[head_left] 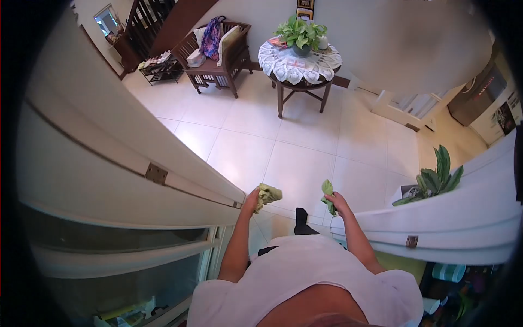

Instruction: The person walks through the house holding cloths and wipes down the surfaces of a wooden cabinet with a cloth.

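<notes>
My left hand (pixel 251 202) is closed on a crumpled yellow-green cloth (pixel 269 196), held out in front of my body close to the edge of the white folding door. On the other side, my right hand (pixel 339 203) grips a smaller green cloth (pixel 328 195), part of which sticks up above the fingers and part hangs below. The two cloths are apart, with the tiled floor showing between them. A dark-socked foot (pixel 301 219) shows below and between the hands.
White folding door panels stand at left (pixel 125 158) and right (pixel 436 229). A potted plant (pixel 436 177) is beyond the right panel. Farther off are a round table (pixel 299 82) with a lace cloth and plant, a wooden armchair (pixel 234 65) and a shoe rack (pixel 163 71).
</notes>
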Demonstrator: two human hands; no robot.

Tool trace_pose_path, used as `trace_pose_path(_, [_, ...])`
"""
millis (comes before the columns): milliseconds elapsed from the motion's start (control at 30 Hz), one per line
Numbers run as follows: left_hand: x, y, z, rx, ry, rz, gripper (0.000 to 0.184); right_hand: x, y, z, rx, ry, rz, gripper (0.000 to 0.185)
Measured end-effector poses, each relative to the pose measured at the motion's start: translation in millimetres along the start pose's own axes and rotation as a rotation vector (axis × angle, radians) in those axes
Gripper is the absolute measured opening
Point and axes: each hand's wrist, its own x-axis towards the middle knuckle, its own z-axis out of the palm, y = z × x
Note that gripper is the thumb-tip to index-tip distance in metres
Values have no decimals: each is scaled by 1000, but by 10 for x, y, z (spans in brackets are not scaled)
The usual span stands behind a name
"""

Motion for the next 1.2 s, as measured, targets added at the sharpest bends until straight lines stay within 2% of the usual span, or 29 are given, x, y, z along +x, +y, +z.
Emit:
trace_pose_path(33, [308,444,129,1,-19,19,44,-41,-151,-3,129,-109,30,50])
trace_pose_path(100, [256,772,472,40,-117,-1,47,-164,-626,-64,318,-302,69,44])
trace_pose_path(133, [333,987,575,17,-117,84,48,-93,-942,-27,388,-400,67,41])
trace_pose_path(200, [407,1248,685,-14,-103,229,50,73,-1180,107,506,-583,98,43])
trace_pose_path(233, [472,1385,719,-28,-103,112,51,125,-1288,156,547,-652,111,47])
trace_pose_path(367, [787,1646,850,165,-121,245,48,433,-1657,300,726,-895,165,53])
trace_pose_path(500, [915,2094,818,187,-249,284,52,960,-1953,457,808,-724,70,51])
trace_pose_path(600, [1325,2126,769,209,-143,135,64,1431,-2253,585,777,-670,5,47])
trace_pose_path(633, [1425,2208,766,217,-62,212,75,1507,-2466,657,742,-670,-42,46])
trace_pose_path(733, [1873,2560,597,28,98,466,74,1865,-3052,962,647,-693,-139,44])
trace_pose_path(867, [2638,3001,-53,-33,16,365,74,2505,-3707,1329,618,-695,-92,42])
trace_pose_path(900, [2805,3100,-214,181,111,378,73,2663,-3844,1416,622,-679,-62,41])
trace_pose_path(1000, [3126,3552,-717,272,92,326,73,3310,-4054,1546,330,-582,-55,40])
trace_pose_path(1033, [3276,3677,-909,233,109,324,73,3507,-4073,1583,299,-532,-100,38])
trace_pose_path(1200, [3769,4146,-1765,96,284,296,71,4535,-3676,1525,82,-304,-47,35])
